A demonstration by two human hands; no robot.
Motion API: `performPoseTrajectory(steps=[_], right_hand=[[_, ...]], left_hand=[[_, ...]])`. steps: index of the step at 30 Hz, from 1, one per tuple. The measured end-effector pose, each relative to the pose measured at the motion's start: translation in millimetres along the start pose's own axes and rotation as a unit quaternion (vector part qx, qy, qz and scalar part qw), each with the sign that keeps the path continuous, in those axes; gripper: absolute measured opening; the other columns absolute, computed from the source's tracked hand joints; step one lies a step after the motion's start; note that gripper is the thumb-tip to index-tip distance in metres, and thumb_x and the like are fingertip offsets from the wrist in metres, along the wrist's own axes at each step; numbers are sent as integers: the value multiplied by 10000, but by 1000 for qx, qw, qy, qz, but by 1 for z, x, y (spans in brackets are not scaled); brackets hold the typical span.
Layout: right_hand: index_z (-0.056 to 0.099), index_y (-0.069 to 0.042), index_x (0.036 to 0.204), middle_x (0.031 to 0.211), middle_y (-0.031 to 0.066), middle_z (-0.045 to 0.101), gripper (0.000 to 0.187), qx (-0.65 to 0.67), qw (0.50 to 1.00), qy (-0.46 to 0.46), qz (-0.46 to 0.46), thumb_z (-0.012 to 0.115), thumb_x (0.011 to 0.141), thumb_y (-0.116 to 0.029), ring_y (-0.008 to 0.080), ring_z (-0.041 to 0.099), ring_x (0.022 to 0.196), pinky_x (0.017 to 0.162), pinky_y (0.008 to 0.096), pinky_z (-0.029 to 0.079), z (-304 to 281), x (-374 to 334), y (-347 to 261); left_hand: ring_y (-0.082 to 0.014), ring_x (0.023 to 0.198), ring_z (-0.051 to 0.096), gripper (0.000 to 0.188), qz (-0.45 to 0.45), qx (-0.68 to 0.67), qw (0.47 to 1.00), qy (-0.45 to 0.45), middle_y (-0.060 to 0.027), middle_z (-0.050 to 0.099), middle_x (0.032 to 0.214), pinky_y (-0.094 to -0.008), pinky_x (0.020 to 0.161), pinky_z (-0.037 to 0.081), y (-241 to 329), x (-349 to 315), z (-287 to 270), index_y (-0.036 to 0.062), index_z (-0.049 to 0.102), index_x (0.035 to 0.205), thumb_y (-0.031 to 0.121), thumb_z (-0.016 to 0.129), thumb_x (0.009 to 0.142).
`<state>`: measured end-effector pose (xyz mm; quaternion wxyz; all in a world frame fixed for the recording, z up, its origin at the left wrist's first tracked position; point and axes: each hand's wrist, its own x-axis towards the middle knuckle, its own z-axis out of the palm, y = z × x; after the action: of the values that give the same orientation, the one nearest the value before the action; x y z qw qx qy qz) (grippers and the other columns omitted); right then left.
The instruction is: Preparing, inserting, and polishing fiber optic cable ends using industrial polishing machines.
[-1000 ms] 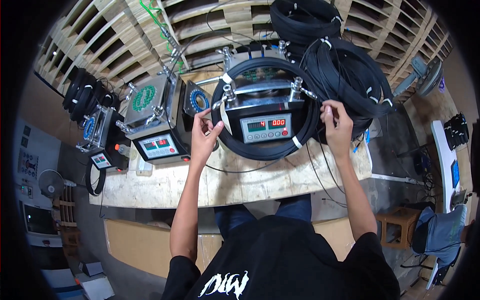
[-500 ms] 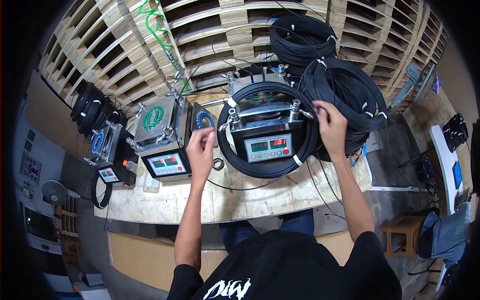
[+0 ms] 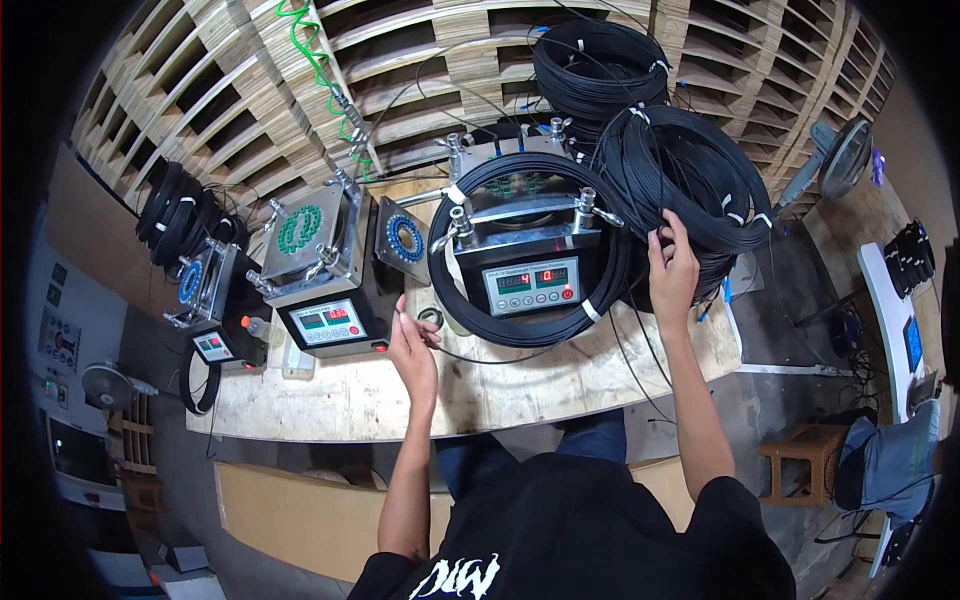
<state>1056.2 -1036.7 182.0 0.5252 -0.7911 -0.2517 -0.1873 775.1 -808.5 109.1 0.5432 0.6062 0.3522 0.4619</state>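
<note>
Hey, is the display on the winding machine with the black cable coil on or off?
On. The panel on the machine under the black cable coil shows lit green and red digits.

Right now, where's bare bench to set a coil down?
Bare: the front strip of the wooden bench, between the left hand and right forearm, and left-front below the middle machine. Crowded: right end, under the loose black coils.

Stacked wooden pallets behind the workbench; wooden stool on concrete floor.
</note>
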Motion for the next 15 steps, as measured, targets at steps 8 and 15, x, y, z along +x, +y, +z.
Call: performPoseTrajectory(steps=[8,15], right_hand=[[667,81,1153,958,133,685,218,111,990,-50,-75,631,1002,-72,167,622,749,694,298,506,12,44,4],[630,6,1275,800,88,618,283,78,988,-129,-9,595,1005,-70,150,522,652,628,292,449,22,56,-13]], left_hand=[[-80,721,517,411,57,176,981,-53,-11,607,842,-256,661,452,15,61,2,-9,594,1399,177,615,1032],[-67,860,596,420,50,-14,993,-103,-23,678,1024,-246,734,501,25,76,19,23,558,1446,151,600,1049]])
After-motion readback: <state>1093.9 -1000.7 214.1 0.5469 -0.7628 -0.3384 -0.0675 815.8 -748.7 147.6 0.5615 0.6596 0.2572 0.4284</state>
